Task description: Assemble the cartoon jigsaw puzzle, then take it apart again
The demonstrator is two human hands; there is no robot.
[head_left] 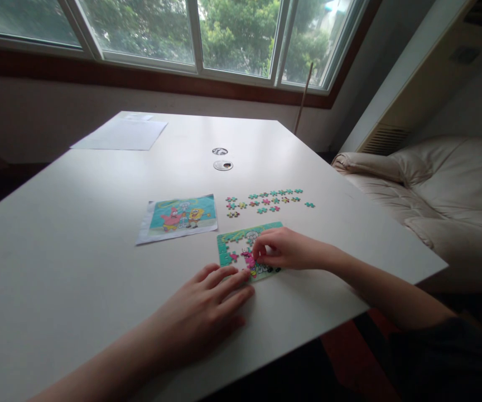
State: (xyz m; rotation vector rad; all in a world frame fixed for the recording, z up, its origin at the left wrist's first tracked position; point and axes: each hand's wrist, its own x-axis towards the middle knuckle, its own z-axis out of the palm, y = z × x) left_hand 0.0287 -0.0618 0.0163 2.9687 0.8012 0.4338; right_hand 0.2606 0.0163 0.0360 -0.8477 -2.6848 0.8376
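Teal-bordered and flat, the part-filled puzzle (224,257) lies toward the tabletop's (77,251) near edge. We find the right hand's (293,248) grip pressed together at pink knobbed pieces (248,258), whether pinching one we cannot tell; the left hand (211,298) spreads at the near border. Sideways pressure, we judge, could unseat interlocked shapes.

a home, likely: cream sofa (454,178) (rather creased), wide window (236,39), white table (77,234).

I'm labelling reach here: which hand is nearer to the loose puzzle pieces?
Right. The right hand is over the partly filled puzzle, just on the wearer's side of the loose pieces; the left hand is farther from them, at the puzzle's near edge.
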